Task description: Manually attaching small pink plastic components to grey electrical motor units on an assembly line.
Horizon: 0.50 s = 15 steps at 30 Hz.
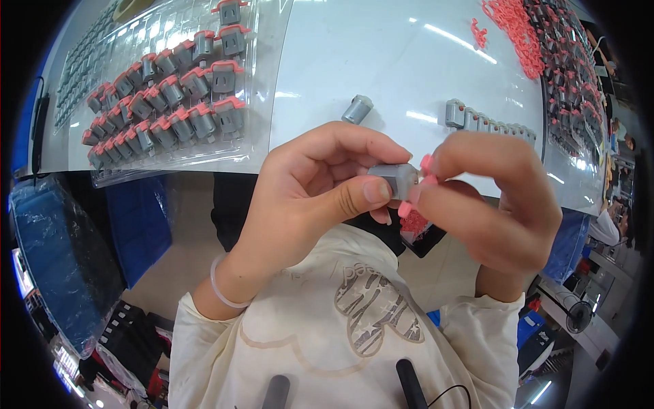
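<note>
My left hand (293, 187) pinches a small grey electric motor (403, 180) between thumb and fingers, above the front edge of the table. Close to it on the right, my right hand (501, 187) grips a pink plastic clip (428, 164) at the motor's end. Parts of the clip show above and below my right fingertips; how far it sits on the motor is hidden by them. Just beyond my left hand, a single bare motor (357, 109) lies on the white table. A row of bare motors (470, 119) stands behind my right hand.
To the left, a clear plastic tray (253, 129) holds rows of motors with pink clips. Loose pink clips (514, 34) are piled at the far right, beside another batch of motors (569, 82). More pink clips (413, 223) show below the table edge, under my hands.
</note>
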Motion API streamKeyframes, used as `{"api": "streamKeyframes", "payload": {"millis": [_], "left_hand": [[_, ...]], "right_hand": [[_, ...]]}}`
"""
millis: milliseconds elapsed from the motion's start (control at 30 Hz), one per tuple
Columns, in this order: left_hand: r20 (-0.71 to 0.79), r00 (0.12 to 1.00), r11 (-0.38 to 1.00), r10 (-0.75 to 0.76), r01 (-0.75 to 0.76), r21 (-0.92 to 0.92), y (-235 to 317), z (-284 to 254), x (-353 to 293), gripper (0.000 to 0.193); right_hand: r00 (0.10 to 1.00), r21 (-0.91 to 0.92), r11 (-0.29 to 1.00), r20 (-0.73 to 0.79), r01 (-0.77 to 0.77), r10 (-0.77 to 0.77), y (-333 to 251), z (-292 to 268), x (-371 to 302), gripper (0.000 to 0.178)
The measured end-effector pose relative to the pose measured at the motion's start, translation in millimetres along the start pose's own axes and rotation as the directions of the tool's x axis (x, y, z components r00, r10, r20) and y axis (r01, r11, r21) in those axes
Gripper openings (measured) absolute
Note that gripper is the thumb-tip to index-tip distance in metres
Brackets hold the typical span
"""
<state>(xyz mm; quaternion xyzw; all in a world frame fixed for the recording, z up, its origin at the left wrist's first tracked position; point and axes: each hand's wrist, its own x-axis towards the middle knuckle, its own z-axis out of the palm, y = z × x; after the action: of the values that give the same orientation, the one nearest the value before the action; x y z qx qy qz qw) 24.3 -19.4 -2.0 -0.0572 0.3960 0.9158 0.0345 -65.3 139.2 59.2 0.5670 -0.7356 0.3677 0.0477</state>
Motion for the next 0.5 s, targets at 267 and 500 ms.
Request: {"api": "streamKeyframes", "payload": {"millis": [267,500], "left_hand": [[-0.019,0.996,0.996,-0.084,0.083,-0.021,-0.4,7.5,-0.7,0.040],[0.080,0.996,0.984,0.045,-0.030,-0.175,-9.5,3.7,-2.3,0.027]], "right_hand": [[0.988,0.082,0.987,-0.072,0.140,-0.134,10.1,2.1,-7.9,0.020],[0.990,0.148,0.989,-0.139,0.010,0.011,12.6,8.4,-15.9,0.022]]}}
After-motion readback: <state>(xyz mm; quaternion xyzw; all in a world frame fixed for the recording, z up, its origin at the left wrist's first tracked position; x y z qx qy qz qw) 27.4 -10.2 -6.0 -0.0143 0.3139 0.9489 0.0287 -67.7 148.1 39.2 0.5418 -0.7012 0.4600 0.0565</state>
